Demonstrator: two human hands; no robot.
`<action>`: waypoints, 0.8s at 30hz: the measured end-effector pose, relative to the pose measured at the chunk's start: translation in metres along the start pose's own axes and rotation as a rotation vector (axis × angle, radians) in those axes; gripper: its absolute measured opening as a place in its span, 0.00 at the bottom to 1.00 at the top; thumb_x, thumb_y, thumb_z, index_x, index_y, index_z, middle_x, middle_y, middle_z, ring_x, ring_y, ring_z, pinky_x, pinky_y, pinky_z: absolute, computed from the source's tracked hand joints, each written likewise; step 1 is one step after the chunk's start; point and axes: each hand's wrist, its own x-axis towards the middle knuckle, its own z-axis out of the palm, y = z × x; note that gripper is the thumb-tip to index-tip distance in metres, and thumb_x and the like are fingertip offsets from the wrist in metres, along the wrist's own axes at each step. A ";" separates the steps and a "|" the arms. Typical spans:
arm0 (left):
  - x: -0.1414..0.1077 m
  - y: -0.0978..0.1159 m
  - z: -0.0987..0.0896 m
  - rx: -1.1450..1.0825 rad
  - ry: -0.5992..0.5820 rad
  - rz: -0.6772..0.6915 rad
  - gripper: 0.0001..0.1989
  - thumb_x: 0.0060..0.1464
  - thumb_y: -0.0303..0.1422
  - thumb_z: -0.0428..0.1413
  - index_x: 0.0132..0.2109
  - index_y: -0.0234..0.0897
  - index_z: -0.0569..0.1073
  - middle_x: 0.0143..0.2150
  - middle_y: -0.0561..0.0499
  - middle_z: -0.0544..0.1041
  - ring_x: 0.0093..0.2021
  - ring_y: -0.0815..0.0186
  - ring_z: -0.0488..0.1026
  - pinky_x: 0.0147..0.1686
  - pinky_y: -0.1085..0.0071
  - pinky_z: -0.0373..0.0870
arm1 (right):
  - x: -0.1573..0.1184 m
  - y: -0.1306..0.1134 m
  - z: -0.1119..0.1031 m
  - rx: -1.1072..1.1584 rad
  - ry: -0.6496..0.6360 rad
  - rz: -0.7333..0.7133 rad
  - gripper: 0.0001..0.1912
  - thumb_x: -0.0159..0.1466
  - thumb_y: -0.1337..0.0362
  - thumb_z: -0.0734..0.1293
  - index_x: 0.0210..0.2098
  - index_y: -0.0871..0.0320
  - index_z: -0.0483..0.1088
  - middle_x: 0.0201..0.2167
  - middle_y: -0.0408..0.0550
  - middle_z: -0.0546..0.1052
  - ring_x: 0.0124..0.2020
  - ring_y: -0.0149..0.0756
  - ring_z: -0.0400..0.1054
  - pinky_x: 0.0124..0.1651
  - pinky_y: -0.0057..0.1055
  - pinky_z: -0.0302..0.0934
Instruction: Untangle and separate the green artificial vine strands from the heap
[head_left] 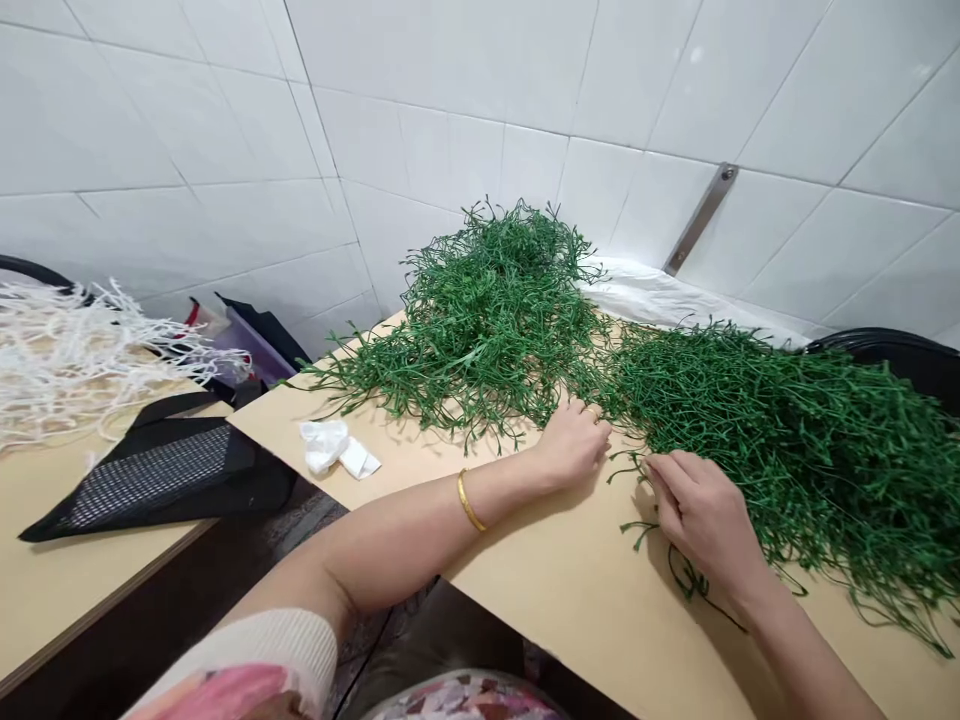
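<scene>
A tall heap of thin green stems [487, 300] with small forked tips lies on the light wooden table; whether they are plastic or plant I cannot tell. At its front edge is my left hand [574, 443], its fingers curled down near the tabletop, and what they hold is hidden. My right hand [701, 505] pinches a green stem [626, 468] between thumb and forefinger, its forked end pointing left. Below that hand a few loose stems [686, 575] rest on the table. A second green pile [795, 430] spreads out on the right, close behind my right hand.
Crumpled white tissue [337, 447] lies on the table's left part. On another table [75, 590] at left are white strands [90, 350] and a black mesh bag [165, 470]. White plastic sheeting [660, 290] lies along the tiled wall, below a metal bracket [701, 220].
</scene>
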 end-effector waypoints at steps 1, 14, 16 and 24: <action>0.000 0.001 0.000 0.000 0.017 0.010 0.12 0.55 0.33 0.45 0.36 0.32 0.72 0.35 0.44 0.70 0.40 0.59 0.64 0.40 0.63 0.60 | 0.008 -0.001 -0.004 0.014 0.038 0.000 0.11 0.63 0.67 0.56 0.30 0.59 0.68 0.25 0.47 0.69 0.27 0.34 0.59 0.33 0.29 0.52; 0.006 -0.036 -0.021 0.160 0.357 -0.233 0.12 0.53 0.29 0.47 0.41 0.30 0.71 0.49 0.39 0.68 0.58 0.52 0.56 0.59 0.54 0.47 | 0.133 0.019 0.059 0.103 -0.064 0.235 0.13 0.61 0.65 0.56 0.37 0.58 0.71 0.37 0.52 0.76 0.39 0.41 0.61 0.39 0.35 0.50; 0.007 -0.039 -0.020 0.164 0.318 -0.308 0.16 0.54 0.35 0.48 0.45 0.29 0.71 0.52 0.37 0.67 0.61 0.50 0.53 0.59 0.49 0.42 | 0.140 0.020 0.071 0.085 -0.134 0.246 0.11 0.59 0.64 0.59 0.36 0.55 0.72 0.34 0.50 0.76 0.39 0.42 0.60 0.38 0.36 0.48; 0.007 -0.030 -0.012 0.161 0.125 -0.459 0.41 0.45 0.56 0.49 0.55 0.25 0.65 0.59 0.27 0.59 0.63 0.40 0.44 0.57 0.40 0.33 | 0.144 0.021 0.065 0.014 -0.135 0.292 0.08 0.57 0.66 0.59 0.26 0.57 0.69 0.30 0.50 0.75 0.37 0.41 0.57 0.39 0.38 0.43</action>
